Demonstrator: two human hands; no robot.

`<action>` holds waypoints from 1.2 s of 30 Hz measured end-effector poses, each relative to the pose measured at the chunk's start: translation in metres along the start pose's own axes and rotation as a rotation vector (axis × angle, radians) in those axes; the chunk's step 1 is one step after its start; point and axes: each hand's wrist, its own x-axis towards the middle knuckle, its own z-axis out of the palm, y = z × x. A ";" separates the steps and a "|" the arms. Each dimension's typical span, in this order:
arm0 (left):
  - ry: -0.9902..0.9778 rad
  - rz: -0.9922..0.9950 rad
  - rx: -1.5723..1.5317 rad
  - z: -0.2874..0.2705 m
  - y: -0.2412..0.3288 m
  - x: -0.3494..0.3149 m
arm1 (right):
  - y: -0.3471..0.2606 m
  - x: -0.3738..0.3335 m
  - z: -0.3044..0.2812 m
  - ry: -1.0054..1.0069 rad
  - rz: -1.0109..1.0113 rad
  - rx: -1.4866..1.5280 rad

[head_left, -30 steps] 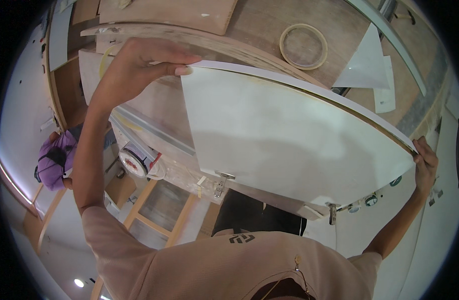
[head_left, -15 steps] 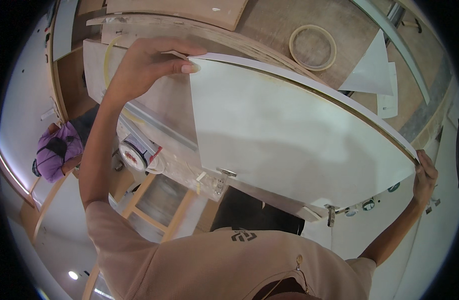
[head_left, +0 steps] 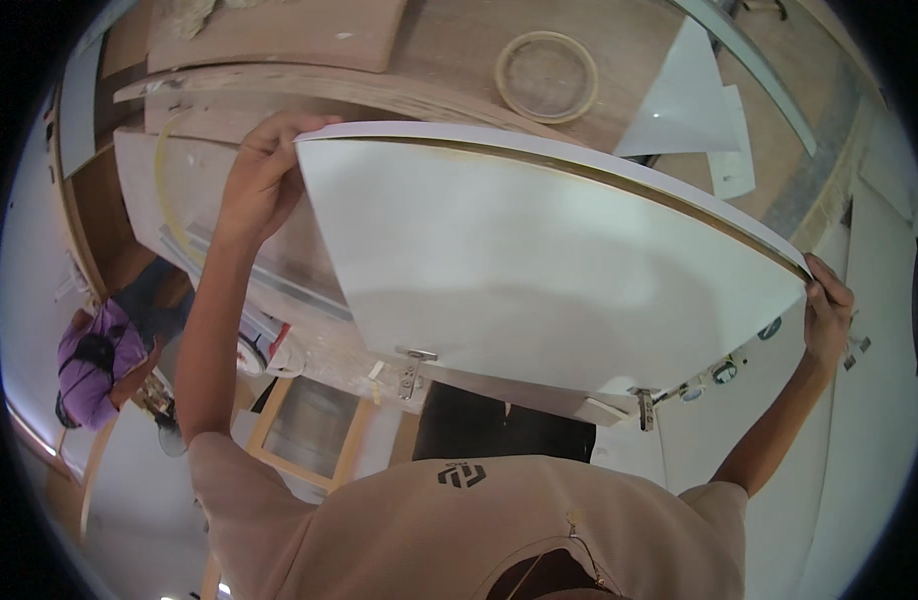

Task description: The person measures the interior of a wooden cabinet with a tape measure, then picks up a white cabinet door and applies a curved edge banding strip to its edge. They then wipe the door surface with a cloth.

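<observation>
Both arms reach outward, setting the hands well apart. The left hand (head_left: pixel 264 175) is raised farther from the torso (head_left: pixel 479 505) than the right hand (head_left: pixel 827 312). The left fingers (head_left: pixel 297 123) bend over in a grip, pointing toward the right hand, their tips partly hidden. Below that hand, the left wrist (head_left: pixel 243 235) leads into a steep, bare left forearm (head_left: pixel 217 325). The right fingers (head_left: pixel 832 284) are curled in a pinching grip, aimed back toward the left hand. From the right wrist (head_left: pixel 827 358), the bare right forearm (head_left: pixel 776 437) slants down and inward to the torso.
</observation>
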 end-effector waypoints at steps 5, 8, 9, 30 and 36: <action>-0.024 -0.014 0.073 -0.001 0.012 0.002 | -0.013 -0.005 0.022 0.086 0.031 -0.010; -0.173 0.057 0.272 0.016 0.043 0.013 | -0.017 -0.005 0.028 0.105 0.040 -0.038; -0.184 0.052 0.419 0.025 0.053 0.017 | -0.017 -0.005 0.028 0.106 0.045 -0.037; -0.083 -0.105 1.308 0.094 0.093 0.021 | -0.040 -0.002 0.064 0.042 -0.036 -0.076; -0.267 0.315 1.901 0.169 0.093 0.023 | -0.038 0.001 0.071 0.029 -0.092 -0.027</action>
